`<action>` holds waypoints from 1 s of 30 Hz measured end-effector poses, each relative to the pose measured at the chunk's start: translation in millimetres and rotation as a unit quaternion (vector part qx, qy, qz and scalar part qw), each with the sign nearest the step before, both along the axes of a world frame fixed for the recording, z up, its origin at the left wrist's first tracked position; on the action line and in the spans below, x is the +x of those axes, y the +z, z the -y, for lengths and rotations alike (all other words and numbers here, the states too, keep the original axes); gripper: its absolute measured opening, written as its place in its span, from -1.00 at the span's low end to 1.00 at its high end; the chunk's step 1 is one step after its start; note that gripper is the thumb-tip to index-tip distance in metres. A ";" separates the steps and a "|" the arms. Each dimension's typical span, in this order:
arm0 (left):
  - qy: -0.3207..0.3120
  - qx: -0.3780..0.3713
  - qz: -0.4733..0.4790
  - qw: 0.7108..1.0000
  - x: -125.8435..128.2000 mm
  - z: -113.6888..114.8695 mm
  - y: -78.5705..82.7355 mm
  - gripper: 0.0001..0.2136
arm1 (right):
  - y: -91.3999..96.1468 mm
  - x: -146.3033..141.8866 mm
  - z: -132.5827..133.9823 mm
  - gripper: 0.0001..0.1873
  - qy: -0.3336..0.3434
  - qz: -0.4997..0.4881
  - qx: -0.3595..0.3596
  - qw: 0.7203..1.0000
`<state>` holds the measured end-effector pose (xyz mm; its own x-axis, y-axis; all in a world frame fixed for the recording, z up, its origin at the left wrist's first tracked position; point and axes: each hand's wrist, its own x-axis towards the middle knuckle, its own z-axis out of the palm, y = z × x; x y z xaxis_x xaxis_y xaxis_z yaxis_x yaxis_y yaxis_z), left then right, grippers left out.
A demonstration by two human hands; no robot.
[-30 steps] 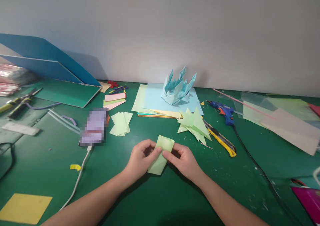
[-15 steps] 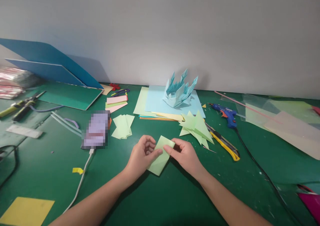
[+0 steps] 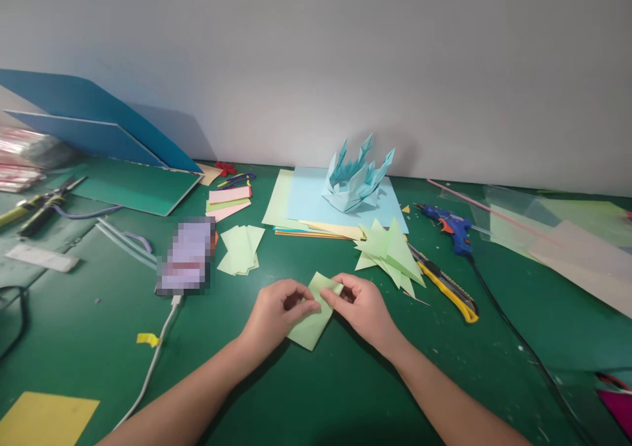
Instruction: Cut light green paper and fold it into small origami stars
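Observation:
Both my hands pinch a light green paper rectangle [image 3: 311, 324] that lies on the green mat near me. My left hand [image 3: 276, 314] grips its left side with thumb and fingers closed on it. My right hand [image 3: 363, 308] holds the top right corner, folding it inward. A pile of folded green paper triangles [image 3: 388, 252] lies just beyond my right hand. A small stack of green paper strips [image 3: 239, 248] sits beyond my left hand.
A blue folded paper crown [image 3: 355, 176] stands on coloured sheets [image 3: 296, 202] at the back. A yellow utility knife [image 3: 447, 285] and a blue glue gun [image 3: 451, 225] lie to the right. A phone [image 3: 186, 255] with its cable lies left; pliers [image 3: 39, 206] far left.
My hands have drawn closer together on the green paper, and its top edge has been folded lower. The view shifted slightly.

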<state>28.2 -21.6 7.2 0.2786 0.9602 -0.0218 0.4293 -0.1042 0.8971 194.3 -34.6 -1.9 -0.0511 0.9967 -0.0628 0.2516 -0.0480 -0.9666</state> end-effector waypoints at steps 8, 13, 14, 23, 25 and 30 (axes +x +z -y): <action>-0.020 0.035 -0.021 0.999 -2.8 -2.4 1.4 -0.93 | -3.8 0.3 2.2 -0.73 -0.017 0.035 0.021 0.999; -0.060 0.102 -0.057 0.991 -6.2 -3.5 -1.5 -0.92 | -11.5 1.6 5.0 -0.83 -0.037 0.113 0.103 0.988; -0.066 0.128 -0.065 0.987 -7.3 -3.7 -3.1 -0.91 | -13.2 2.3 5.5 -0.82 -0.043 0.133 0.137 0.981; -0.067 0.234 -0.125 0.962 -17.3 -10.0 -14.7 -0.91 | -9.7 3.0 7.0 -0.89 0.074 0.201 0.302 0.929; -0.071 0.239 -0.127 0.960 -17.7 -10.8 -14.7 -0.91 | -8.5 2.0 7.0 -0.86 0.085 0.204 0.308 0.925; -0.071 0.241 -0.141 0.958 -16.7 -9.8 -14.1 -0.89 | -10.3 1.6 6.8 -0.84 0.086 0.219 0.313 0.920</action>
<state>11.5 -11.7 -6.9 0.4547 0.8307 0.3211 0.5989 -0.5520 0.5802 195.9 -41.4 -12.2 -0.3188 0.8239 0.4685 0.5755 0.5611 -0.5950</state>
